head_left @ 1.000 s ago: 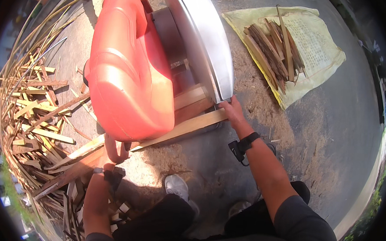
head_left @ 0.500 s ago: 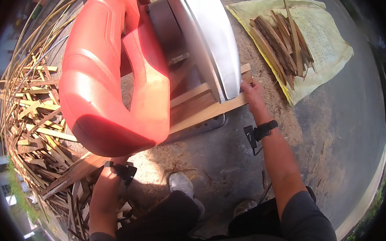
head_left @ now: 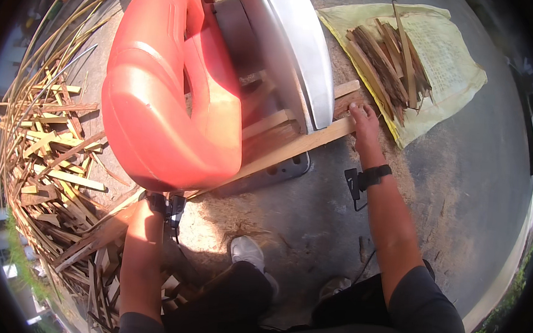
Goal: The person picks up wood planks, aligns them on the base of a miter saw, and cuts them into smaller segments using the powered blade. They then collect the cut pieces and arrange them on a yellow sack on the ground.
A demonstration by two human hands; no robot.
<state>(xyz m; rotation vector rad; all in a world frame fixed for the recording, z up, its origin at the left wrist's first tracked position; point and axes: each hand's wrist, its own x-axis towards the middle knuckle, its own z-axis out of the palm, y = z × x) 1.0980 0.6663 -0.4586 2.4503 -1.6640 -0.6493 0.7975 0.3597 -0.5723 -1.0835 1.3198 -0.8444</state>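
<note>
A large red-bodied chop saw (head_left: 142, 98) with a silver blade guard (head_left: 295, 52) fills the upper left and middle. Under the guard, a long pale wooden strip (head_left: 298, 145) lies slanting across the saw's dark base (head_left: 284, 170). My right hand (head_left: 366, 121) is at the strip's right end, beyond the guard, fingers curled about it. Another, shorter strip (head_left: 346, 89) sticks out just behind. My left hand is hidden below the red body; only its forearm (head_left: 142, 256) and strapped wrist show, close to the strip's near left end.
Heaped offcuts and thin slats (head_left: 53, 153) cover the left side. At the upper right, a yellowish woven sack (head_left: 449, 68) lies flat with a bundle of wood scraps (head_left: 388, 67) on it. Sawdust is scattered on the ground; my shoes (head_left: 248, 252) stand near the saw.
My right hand has shifted slightly right and away from me, and the strip reaches farther right past the guard. My left wrist has moved forward. The saw appears shifted right in view.
</note>
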